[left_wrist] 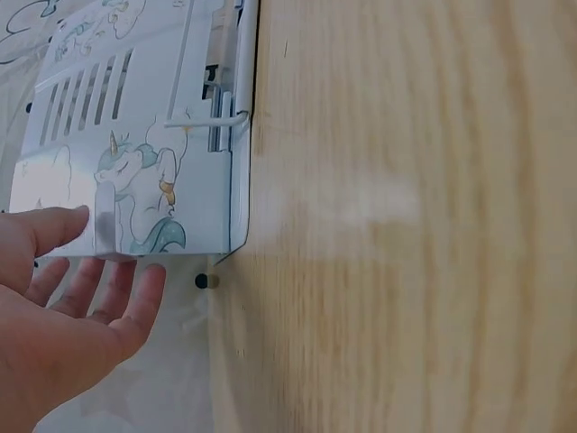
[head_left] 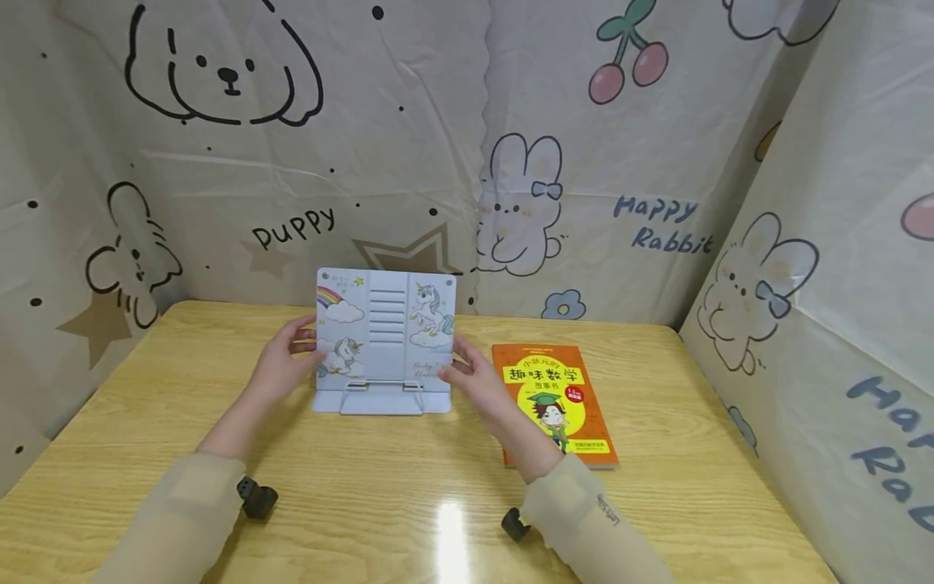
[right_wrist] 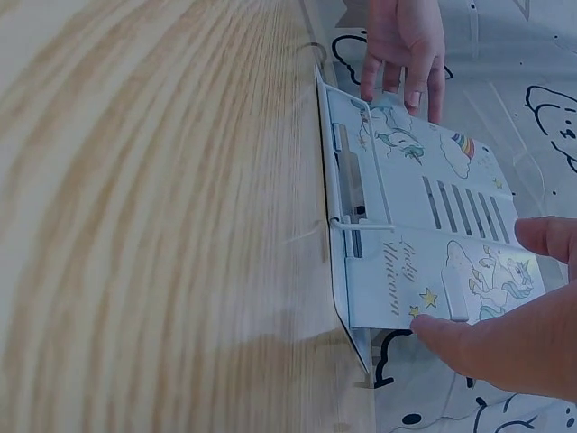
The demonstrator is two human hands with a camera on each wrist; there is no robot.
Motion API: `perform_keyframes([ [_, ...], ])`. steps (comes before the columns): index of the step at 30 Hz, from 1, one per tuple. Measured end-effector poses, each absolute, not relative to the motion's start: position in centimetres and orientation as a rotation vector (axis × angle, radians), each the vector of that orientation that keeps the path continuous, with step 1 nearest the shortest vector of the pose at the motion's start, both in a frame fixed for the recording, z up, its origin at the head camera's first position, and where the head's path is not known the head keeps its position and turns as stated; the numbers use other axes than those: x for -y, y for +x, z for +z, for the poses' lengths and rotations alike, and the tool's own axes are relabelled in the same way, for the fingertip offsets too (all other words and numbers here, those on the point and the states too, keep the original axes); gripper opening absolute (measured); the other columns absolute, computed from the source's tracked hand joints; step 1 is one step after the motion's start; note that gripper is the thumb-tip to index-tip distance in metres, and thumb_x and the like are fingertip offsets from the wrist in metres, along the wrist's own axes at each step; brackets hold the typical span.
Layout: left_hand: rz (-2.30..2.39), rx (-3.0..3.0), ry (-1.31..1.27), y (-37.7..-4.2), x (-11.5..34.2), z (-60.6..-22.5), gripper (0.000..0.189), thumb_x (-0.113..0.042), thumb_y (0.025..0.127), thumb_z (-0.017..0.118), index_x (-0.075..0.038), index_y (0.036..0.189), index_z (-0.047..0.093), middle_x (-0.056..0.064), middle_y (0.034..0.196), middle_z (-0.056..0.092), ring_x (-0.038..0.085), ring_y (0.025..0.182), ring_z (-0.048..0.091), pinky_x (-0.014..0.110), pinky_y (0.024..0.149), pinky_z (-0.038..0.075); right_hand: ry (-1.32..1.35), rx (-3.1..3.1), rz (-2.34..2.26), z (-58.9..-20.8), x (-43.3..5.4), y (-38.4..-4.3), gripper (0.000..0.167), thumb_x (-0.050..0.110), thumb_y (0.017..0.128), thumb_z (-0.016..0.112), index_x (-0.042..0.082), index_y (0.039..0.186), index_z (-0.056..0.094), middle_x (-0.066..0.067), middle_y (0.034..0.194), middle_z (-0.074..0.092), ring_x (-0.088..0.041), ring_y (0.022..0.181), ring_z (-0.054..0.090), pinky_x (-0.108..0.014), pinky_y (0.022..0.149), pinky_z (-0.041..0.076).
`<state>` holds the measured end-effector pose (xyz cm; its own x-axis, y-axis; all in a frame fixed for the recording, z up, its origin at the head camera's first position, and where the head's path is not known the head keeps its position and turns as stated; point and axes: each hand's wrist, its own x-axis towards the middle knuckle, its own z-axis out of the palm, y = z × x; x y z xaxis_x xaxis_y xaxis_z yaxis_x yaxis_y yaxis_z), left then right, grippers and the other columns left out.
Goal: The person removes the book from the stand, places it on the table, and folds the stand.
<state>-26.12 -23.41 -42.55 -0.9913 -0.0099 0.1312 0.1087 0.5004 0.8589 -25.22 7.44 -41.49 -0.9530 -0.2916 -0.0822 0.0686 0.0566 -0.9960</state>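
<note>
Wooden, pale-grained table (head_left: 409, 503) filled the lower frame; at centre, the left hand (head_left: 280, 367) and right hand (head_left: 477, 381), fingers straight and spread, touched the side edges of an upright pale-blue unicorn-printed metal book stand (head_left: 384, 341); an orange paperback book (head_left: 554, 401) lay flat right of centre.

We see a light wooden table (head_left: 409, 495) with a clear grain and a bright glare spot on its near middle. On it, toward the far side and a little left of centre, stands a pale blue book stand (head_left: 384, 341) printed with unicorns, its back panel tilted up. Just to the right of the stand an orange book (head_left: 554, 403) lies flat, cover up, apart from the stand
</note>
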Motion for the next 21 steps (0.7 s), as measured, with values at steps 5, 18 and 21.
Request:
perform_keyframes([
  [5,-1.529,2.577,-0.102,-26.57,23.61,-42.67,0.061,0.0,0.088,0.061,-0.003,0.144,0.035,0.025,0.124,0.052,0.039,0.112,0.054,0.021,0.083,0.05,-0.22,-2.085,-1.958,-41.6,-7.4,-25.34,0.066,0.009,0.089,0.058,0.014,0.148,0.03,-0.009,0.144,0.044,-0.028,0.133,0.04,-0.049,0.113,0.024],
  [18,-1.581,2.574,-0.078,-26.65,23.8,-42.96,0.059,-0.001,0.089,0.06,-0.003,0.143,0.036,0.025,0.124,0.052,0.037,0.112,0.053,0.009,0.075,0.047,-0.139,-2.153,-1.832,-41.45,-7.32,-25.82,0.068,0.011,0.089,0.058,0.014,0.15,0.027,-0.01,0.14,0.048,-0.027,0.131,0.042,-0.049,0.113,0.026],
  [21,-1.58,2.571,-0.063,-26.78,23.79,-43.07,0.059,0.0,0.089,0.06,-0.004,0.143,0.037,0.024,0.123,0.053,0.035,0.11,0.054,0.009,0.073,0.047,-0.14,-2.146,-1.825,-41.29,-7.32,-25.87,0.068,0.012,0.089,0.058,0.015,0.15,0.026,-0.01,0.139,0.049,-0.026,0.131,0.043,-0.05,0.113,0.024],
])
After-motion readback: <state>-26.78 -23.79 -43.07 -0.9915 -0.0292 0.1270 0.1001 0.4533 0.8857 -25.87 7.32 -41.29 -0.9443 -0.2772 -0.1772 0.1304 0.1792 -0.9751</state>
